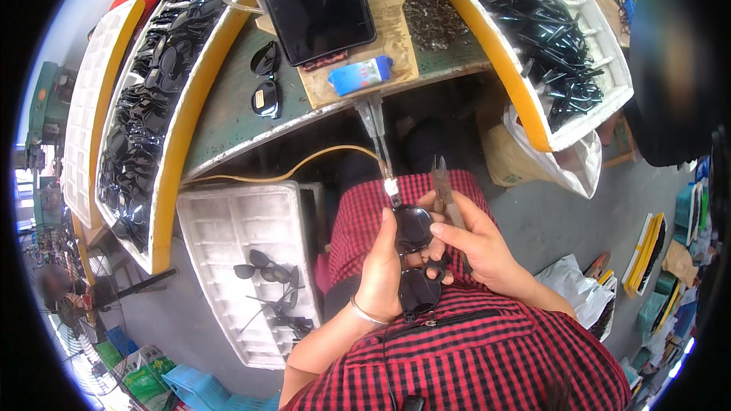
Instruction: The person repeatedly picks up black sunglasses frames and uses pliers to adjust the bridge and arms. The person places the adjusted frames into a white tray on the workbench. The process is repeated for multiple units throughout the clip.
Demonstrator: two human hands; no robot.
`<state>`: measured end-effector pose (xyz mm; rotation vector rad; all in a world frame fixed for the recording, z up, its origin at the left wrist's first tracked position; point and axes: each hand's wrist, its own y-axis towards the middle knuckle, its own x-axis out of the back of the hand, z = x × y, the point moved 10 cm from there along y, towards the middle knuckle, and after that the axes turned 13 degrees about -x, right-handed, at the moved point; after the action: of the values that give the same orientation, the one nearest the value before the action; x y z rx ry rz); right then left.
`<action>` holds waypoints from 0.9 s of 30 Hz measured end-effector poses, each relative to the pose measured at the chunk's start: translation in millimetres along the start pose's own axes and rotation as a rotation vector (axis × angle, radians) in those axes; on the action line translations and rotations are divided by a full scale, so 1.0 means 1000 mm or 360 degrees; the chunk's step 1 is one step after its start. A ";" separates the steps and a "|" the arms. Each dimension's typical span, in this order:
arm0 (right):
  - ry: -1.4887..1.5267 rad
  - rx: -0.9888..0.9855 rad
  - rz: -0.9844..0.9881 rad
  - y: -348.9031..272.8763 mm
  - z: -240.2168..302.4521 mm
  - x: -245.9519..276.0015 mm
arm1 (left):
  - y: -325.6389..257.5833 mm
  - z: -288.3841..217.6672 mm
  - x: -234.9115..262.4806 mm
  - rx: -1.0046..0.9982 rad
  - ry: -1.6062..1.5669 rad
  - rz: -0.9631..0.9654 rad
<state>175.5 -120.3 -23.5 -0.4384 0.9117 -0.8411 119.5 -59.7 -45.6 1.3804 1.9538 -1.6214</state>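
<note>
Over my lap, a pair of dark sunglasses (413,228) is turned so its two lenses lie one below the other. My left hand (379,270) closes on its left side, thumb along the upper lens. Pliers (442,183) with the jaws pointing away from me rise from my right hand (483,247), which is closed around them. The right fingers also reach the sunglasses between the lenses; what they do there is partly hidden. Just beyond the upper lens, the white tip of a thin rod-like fixture (391,186) comes down from the bench edge.
Foam trays with yellow sides hold many sunglasses (156,84) at left and dark temple arms (548,38) at right. On the bench lie sunglasses (266,80), a black tablet (312,7) and a blue pack (360,75). A white foam tray (221,217) with several glasses stands lower left.
</note>
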 end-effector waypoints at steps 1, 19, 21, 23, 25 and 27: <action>0.0002 -0.0007 0.0002 0.000 0.000 0.000 | 0.000 0.000 0.000 0.0002 -0.0003 0.0003; -0.0856 0.0507 -0.0415 -0.013 0.025 0.024 | -0.003 0.008 0.011 0.0083 0.0036 0.0101; -0.1886 0.0828 -0.0765 -0.038 0.045 0.016 | -0.006 0.012 0.009 0.0108 0.0129 0.0137; -0.2190 0.1027 -0.0852 -0.050 0.054 0.004 | -0.012 0.010 0.002 0.0136 0.0247 0.0154; -0.2407 0.1134 -0.0871 -0.060 0.061 -0.007 | -0.014 0.011 -0.005 0.0118 0.0292 0.0215; -0.2532 0.1251 -0.0892 -0.066 0.069 -0.016 | -0.016 0.009 -0.010 0.0073 0.0375 0.0278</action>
<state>197.5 -148.4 66.5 -0.4919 -1.0340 -0.9405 109.6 -71.4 -31.8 1.7775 1.8636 -1.4902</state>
